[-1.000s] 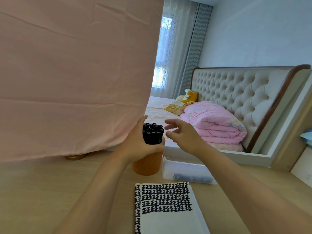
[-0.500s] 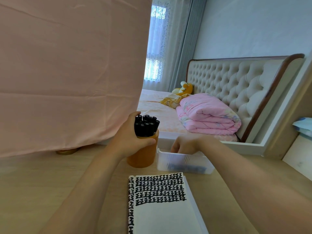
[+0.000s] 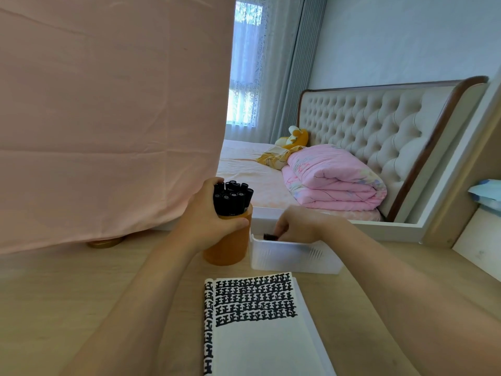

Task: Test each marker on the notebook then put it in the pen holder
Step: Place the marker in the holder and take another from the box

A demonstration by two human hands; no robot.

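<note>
An orange pen holder stands on the wooden desk, packed with several black markers. My left hand grips the holder around its top. To its right sits a clear plastic box. My right hand reaches into that box and pinches a black marker whose end shows above the rim. An open white notebook lies in front, its upper page filled with rows of black marks.
A pink cloth hangs at the left down to the desk, with a gold base under its edge. Beyond the desk is a bed with a folded pink quilt and a padded headboard. White furniture stands at the right.
My right hand dropped from beside the markers into the clear box and now pinches a black marker there. My left hand stayed on the holder.
</note>
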